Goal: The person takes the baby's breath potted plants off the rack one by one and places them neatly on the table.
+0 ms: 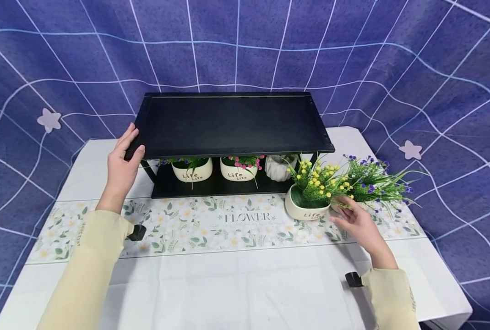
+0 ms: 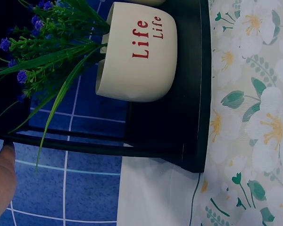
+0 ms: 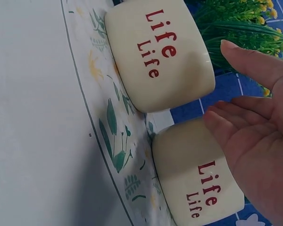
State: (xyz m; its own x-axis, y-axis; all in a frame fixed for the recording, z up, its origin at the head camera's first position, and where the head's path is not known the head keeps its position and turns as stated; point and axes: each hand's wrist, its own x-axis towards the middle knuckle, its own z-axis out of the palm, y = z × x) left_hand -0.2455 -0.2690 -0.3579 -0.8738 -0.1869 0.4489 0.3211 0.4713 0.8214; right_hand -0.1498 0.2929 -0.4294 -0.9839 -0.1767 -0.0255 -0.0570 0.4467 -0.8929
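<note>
"What's largest around the black two-tier shelf (image 1: pixel 232 123)?"

"The blue grid-patterned curtain (image 1: pixel 236 55) behind it, then the white-covered table (image 1: pixel 228 284) beneath it."

"And along its front?"

"A floral runner (image 1: pixel 166 227) printed FLOWER, reaching past both ends of the shelf."

"Which plants stand outside it?"

"A purple-flowered potted plant (image 1: pixel 364 183) beyond the shelf's right end, and a yellow-flowered potted plant (image 1: pixel 311 195) just before its front right corner. Both pots are cream, lettered Life in red."

"The hands?"

"The left hand (image 1: pixel 121 169) rests on the shelf's left edge, fingers extended, thumb spread away. The right hand (image 1: pixel 356 222), before the shelf's right end beside those two pots, has thumb and fingers apart, clamped on nothing; I can't tell whether it touches a pot."

"Anything smaller?"

"On the shelf's lower tier, from its left: a cream pot with purple flowers (image 1: pixel 192 170), a cream pot with pink flowers (image 1: pixel 238 170), a white ridged pot (image 1: pixel 277 168)."
</note>
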